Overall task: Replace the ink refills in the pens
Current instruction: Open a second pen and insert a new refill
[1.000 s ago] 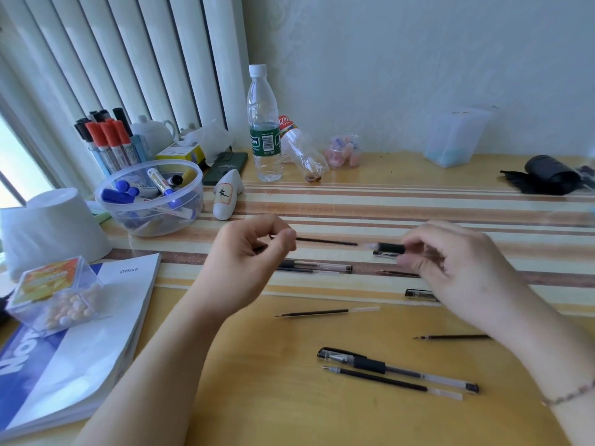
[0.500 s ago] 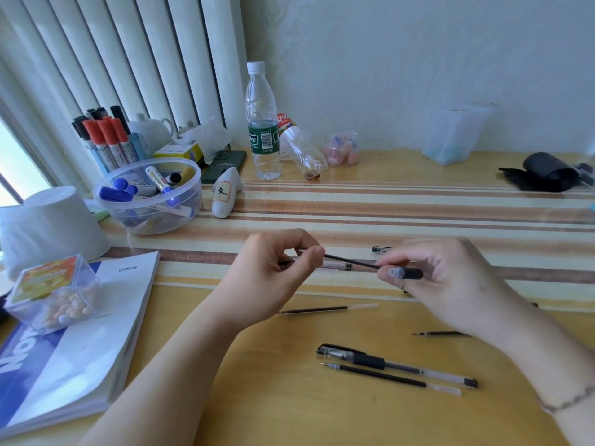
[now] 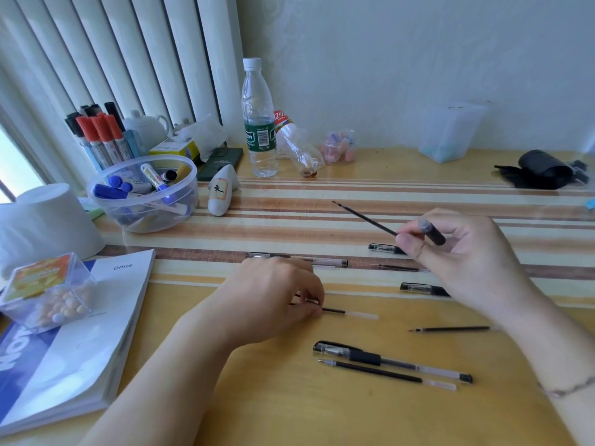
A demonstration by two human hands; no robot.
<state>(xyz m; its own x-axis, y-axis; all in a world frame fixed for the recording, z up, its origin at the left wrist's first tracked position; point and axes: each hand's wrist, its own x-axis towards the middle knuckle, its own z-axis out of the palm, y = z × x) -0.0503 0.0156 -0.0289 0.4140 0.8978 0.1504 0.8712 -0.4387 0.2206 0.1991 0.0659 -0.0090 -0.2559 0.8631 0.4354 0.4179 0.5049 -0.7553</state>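
My right hand point(image 3: 463, 249) is raised over the striped mat, pinching a thin black refill point(image 3: 363, 217) that points up and left, with a dark pen grip piece point(image 3: 433, 232) held against its fingers. My left hand point(image 3: 273, 297) rests low on the desk, its fingertips closed on the dark end of a refill point(image 3: 351, 313) with a clear tail. A whole black pen point(image 3: 392, 360) and a refill point(image 3: 386, 375) lie side by side near the front. Another refill point(image 3: 450, 329) lies to the right. A clear pen barrel point(image 3: 325, 261) lies on the mat.
Two pen caps point(image 3: 384, 248) point(image 3: 421, 288) lie on the mat by my right hand. A bowl of markers point(image 3: 145, 194), a water bottle point(image 3: 260, 123), a book point(image 3: 80, 333) with a pill box point(image 3: 48, 291) on it, and a paper roll point(image 3: 42, 226) crowd the left side.
My hands have moved apart. The right hand lifted up and right with the refill and grip piece. The left hand dropped onto the refill lying on the desk.
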